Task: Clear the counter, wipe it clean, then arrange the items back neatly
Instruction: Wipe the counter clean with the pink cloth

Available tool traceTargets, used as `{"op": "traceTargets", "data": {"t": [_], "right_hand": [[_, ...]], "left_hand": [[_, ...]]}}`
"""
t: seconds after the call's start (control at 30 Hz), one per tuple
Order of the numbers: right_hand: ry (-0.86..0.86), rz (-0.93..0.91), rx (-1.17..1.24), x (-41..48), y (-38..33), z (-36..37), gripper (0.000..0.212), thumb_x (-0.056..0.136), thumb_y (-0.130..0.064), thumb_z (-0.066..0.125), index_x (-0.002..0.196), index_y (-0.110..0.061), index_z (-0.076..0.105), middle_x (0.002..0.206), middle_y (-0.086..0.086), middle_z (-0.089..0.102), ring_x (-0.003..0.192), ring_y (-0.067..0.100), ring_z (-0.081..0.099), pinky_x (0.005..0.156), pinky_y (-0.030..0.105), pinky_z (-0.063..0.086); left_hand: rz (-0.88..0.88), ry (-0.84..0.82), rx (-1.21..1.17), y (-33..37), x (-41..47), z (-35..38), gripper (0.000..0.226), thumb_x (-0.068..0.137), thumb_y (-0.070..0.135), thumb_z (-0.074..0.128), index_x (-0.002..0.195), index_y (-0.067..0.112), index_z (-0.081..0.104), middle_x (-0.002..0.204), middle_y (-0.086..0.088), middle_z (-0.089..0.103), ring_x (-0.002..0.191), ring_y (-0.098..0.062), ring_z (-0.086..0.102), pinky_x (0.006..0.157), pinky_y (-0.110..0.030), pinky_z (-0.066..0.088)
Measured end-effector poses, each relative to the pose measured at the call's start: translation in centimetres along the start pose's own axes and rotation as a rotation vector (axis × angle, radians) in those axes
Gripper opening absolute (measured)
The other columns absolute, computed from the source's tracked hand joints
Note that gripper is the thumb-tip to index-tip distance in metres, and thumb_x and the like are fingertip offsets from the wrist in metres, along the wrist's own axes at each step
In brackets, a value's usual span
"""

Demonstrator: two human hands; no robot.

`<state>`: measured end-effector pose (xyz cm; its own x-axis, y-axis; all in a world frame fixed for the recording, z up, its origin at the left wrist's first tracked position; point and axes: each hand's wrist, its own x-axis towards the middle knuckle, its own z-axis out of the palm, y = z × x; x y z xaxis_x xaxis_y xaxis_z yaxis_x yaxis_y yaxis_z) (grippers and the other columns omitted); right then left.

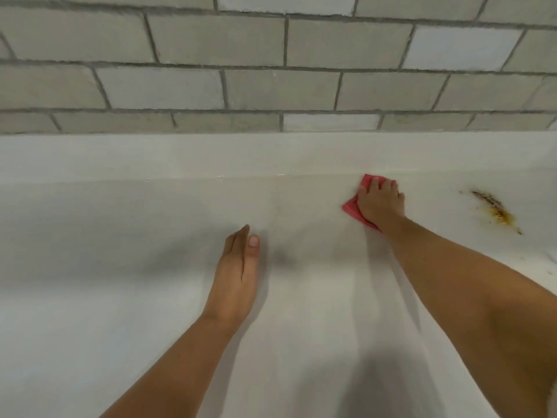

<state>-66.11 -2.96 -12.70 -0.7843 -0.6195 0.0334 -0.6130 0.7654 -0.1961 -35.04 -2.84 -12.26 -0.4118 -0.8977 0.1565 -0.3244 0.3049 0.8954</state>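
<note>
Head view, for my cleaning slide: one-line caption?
Right hand presses a pink cloth on the white counter near a brown stain; left hand open.

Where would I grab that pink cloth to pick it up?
Pinch the pink cloth by the corner poking out left of the right hand, coming from the left. It lies flat on the counter, and the hand presses on the rest, so probably only that loose corner lifts.
</note>
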Motion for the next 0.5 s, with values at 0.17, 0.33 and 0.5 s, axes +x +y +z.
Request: {"op": "traceTargets", "data": {"t": [0.17, 0.33, 0.5], "right_hand": [[-0.021, 0.102, 0.038, 1.4, -7.6, 1.1, 0.068, 0.099, -0.04, 0.023, 0.145, 0.007, 0.01, 0.154, 0.025, 0.011, 0.144, 0.037, 0.007, 0.118, 0.042, 0.008], [-0.06, -0.144, -0.032, -0.8, -11.8, 2.3, 0.061, 0.1, -0.032, 0.02, 0.145, 0.008, 0.014, 0.153, 0.027, 0.013, 0.142, 0.039, 0.011, 0.118, 0.044, 0.009], [-0.137, -0.594, -0.014, -2.6, -11.8, 1.7, 0.053, 0.101, -0.033, 0.022, 0.148, -0.009, 0.02, 0.155, 0.015, 0.017, 0.144, 0.029, 0.012, 0.117, 0.039, 0.012]], "left_hand": [[0.015, 0.017, -0.021, -0.3, 0.2, 0.0, 0.067, 0.087, 0.052, 0.022, 0.141, 0.015, 0.037, 0.142, 0.006, 0.041, 0.122, 0.006, 0.031, 0.094, 0.002, 0.017], [-0.014, 0.033, -0.061, -0.5, 0.3, 0.0, 0.066, 0.09, 0.055, 0.022, 0.141, 0.016, 0.037, 0.141, 0.009, 0.041, 0.123, 0.007, 0.031, 0.086, 0.014, 0.014], [-0.022, 0.036, -0.085, 0.2, 0.0, 0.0, 0.07, 0.084, 0.052, 0.019, 0.141, 0.016, 0.038, 0.143, 0.007, 0.041, 0.123, 0.007, 0.031, 0.097, -0.003, 0.02]]}}
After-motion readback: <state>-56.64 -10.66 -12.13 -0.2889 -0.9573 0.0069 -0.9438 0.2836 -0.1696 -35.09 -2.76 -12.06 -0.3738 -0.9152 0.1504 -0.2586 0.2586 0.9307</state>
